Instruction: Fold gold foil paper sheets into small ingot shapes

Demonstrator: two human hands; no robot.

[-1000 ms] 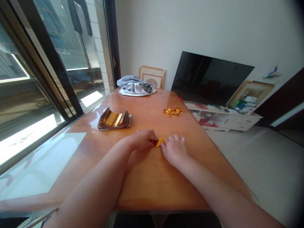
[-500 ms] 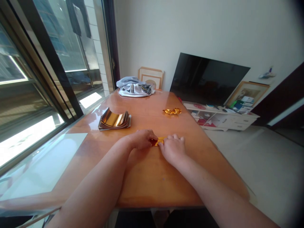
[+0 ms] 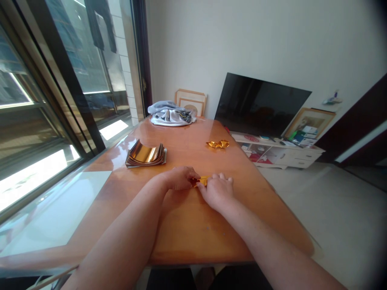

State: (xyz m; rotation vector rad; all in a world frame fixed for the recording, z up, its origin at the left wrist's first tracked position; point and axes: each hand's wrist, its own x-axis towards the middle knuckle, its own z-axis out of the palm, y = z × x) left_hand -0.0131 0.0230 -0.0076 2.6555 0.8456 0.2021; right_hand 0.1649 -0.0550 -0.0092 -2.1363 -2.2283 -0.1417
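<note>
A small folded piece of gold foil paper point(image 3: 203, 181) lies low on the wooden table point(image 3: 193, 233), between my two hands. My left hand point(image 3: 181, 178) grips its left end, fingers closed over the edge. From the right, my right hand point(image 3: 219, 190) holds the other end, its thumb reaching in along the near side. Fingers cover both ends of the paper. To the left is a curved stack of gold foil sheets point(image 3: 146, 154). Farther off on the right lie folded gold foil pieces point(image 3: 217, 144).
Pale grey cloth point(image 3: 171, 113) is heaped at the table's far end. A whitish sheet point(image 3: 57, 209) covers the left side, beside the window. Beyond the table's right edge stand a white cabinet point(image 3: 281, 155) and a black television point(image 3: 261, 104).
My right thumb has slid leftward along the paper, nearer my left hand. The left hand keeps its hold, and the view has shifted slightly.
</note>
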